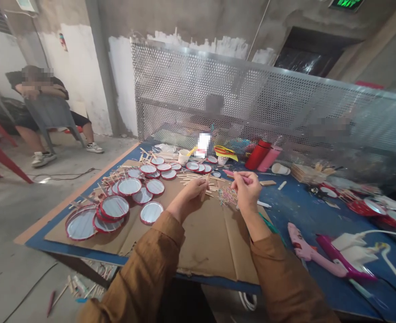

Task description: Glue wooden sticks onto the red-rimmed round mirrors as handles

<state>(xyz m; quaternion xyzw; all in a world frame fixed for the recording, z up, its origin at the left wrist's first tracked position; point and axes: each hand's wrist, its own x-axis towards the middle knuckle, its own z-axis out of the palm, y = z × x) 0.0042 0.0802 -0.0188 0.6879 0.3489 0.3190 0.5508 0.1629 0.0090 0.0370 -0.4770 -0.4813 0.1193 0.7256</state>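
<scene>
My left hand [191, 193] is closed around a flat wooden craft stick [203, 194] above the cardboard sheet [207, 244]. In my right hand [249, 192] is a pink pen [229, 172], its tip pointing left toward the stick but apart from it. Between and just beyond my hands lie more loose wooden sticks [187, 178] and a tangle of thin pastel strands [227, 195]. To the left, several round, pale, shiny discs with red rims [129, 186] are spread and stacked on the cardboard.
A pink glue gun [298, 242] and a magenta power strip with white plugs [335, 255] occupy the right side. Red and pink bottles [258, 154], a paper cup [183, 156] and a lit phone [202, 144] stand before a perforated metal screen [184, 85]. Someone sits at far left.
</scene>
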